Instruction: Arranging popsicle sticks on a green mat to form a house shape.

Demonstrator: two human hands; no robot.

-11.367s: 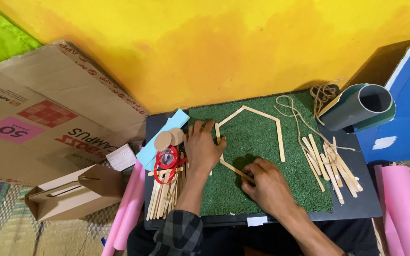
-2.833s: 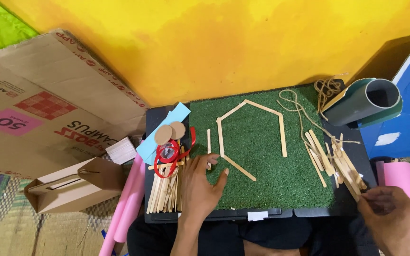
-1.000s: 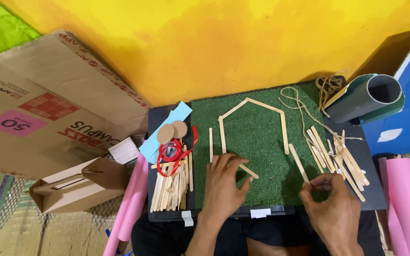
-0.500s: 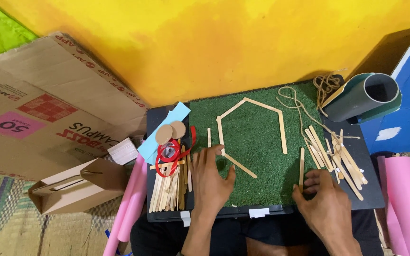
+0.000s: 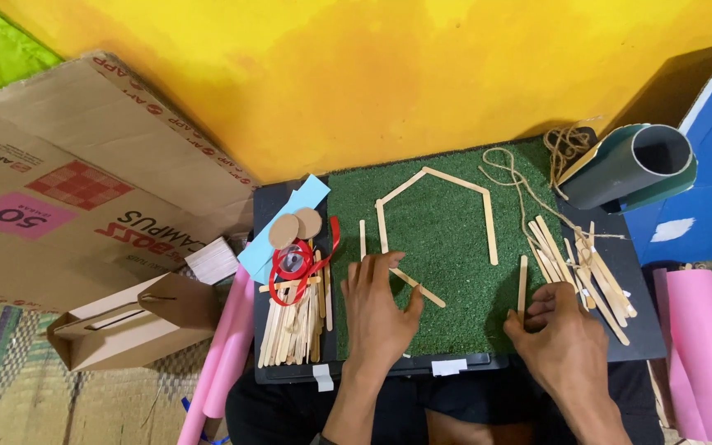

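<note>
Pressing flat, fingers spread, left hand [image 5: 377,309] on green mat [image 5: 447,330], right hand [image 5: 562,338] pinching 1 stick [image 5: 522,280] near mat edge

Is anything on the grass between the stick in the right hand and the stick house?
Nothing visible. The right hand pinches one stick at the mat's right edge; only bare green lies between it and the stick house.

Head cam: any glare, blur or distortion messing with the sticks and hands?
Head view: soft even light, no glare on the green turf mat; left hand and right hand sharp, faint shadows beneath; stick outline crisp; wide-angle bowing shows at the edges, cardboard box stretched.
</note>
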